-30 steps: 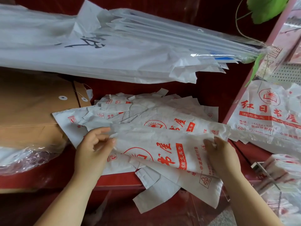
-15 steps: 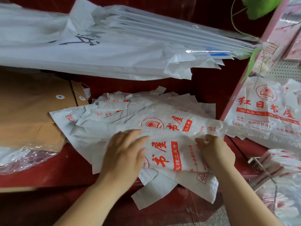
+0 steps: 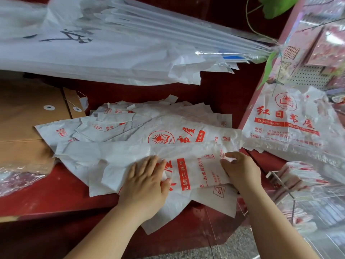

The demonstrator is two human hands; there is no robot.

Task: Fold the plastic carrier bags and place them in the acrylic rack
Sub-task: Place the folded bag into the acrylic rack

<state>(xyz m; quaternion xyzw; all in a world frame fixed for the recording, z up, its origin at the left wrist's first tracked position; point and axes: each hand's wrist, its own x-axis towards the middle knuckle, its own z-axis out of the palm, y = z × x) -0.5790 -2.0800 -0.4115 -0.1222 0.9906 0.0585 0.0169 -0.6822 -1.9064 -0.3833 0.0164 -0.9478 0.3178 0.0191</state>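
The carrier bags (image 3: 141, 156) are thin, crinkled white plastic with red print. Under them the surface (image 3: 56, 193) is glossy red, beside matt brown paper envelopes (image 3: 28, 116). The rack (image 3: 298, 199) is clear, shiny acrylic.

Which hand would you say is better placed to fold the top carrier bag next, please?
Likely the right hand: it pinches the right edge of the carrier bag, while the left hand lies flat, pinning it.

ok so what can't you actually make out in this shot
Head view only.
top bag: its print is partly covered by the left hand pressing it and the right hand pinching it.
pile of bags: count hidden by overlap.
acrylic rack: blurred, cut by the right edge; contents uncountable.
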